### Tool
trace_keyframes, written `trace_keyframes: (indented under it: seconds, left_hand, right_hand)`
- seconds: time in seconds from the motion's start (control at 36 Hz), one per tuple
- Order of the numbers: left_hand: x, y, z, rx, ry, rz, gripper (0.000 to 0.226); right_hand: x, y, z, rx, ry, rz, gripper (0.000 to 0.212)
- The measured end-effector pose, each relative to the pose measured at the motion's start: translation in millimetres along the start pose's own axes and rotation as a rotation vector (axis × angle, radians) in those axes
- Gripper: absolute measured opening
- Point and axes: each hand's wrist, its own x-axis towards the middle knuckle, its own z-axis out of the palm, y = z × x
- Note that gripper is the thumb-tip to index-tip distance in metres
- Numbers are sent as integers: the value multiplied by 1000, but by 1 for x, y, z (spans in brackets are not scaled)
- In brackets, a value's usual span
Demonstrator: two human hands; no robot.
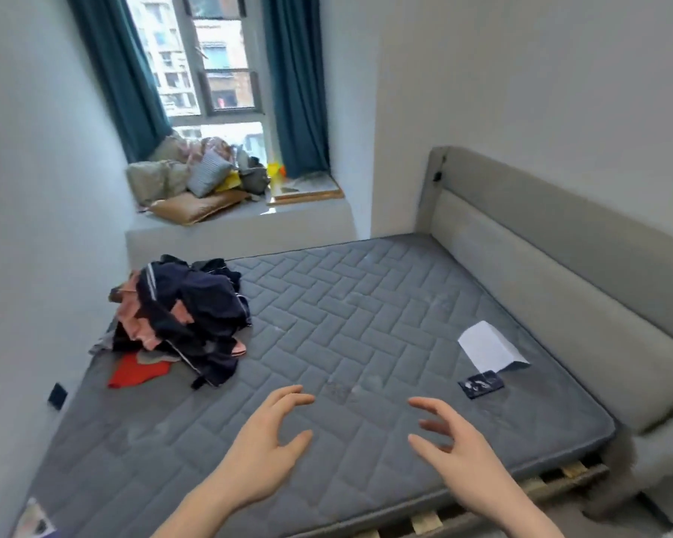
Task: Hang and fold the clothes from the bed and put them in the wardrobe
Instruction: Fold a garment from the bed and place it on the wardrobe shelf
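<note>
Left hand [267, 446]: raised over the near part of the mattress, grip released, fingers spread and loosely bent, holding nothing.
Right hand [457, 450]: just right of it, likewise released and bare.
Clothes [179, 320]: a jumbled heap (navy, pink, one red piece) at the left side of the bed [366, 324], near the wall.
Paper [490, 347]: white sheet at the right, by the headboard [560, 266].
Dark card [481, 384]: just near of the paper.

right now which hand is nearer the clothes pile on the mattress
Left. The left hand hovers just right of and below the clothes pile; the right hand is farther right, nearer the white paper.
</note>
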Motion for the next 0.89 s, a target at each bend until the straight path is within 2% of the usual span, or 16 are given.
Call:
trace_keyframes:
  seconds: [0.28, 0.53, 0.72, 0.89]
  left_hand:
    - [-5, -127, -95, -30, 235, -312, 40]
    - [-19, -213, -121, -175, 455, -643, 41]
    - [-16, -270, -148, -174, 424, -880, 38]
    - [0, -350, -171, -112, 306, -1017, 44]
  right_hand:
    - [130, -72, 127, -85, -354, -119, 39]
    - [245, -71, 228, -126, -585, -134, 40]
    - [310, -63, 311, -270, -697, -75, 47]
    - [361, -54, 375, -389, -735, -76, 54]
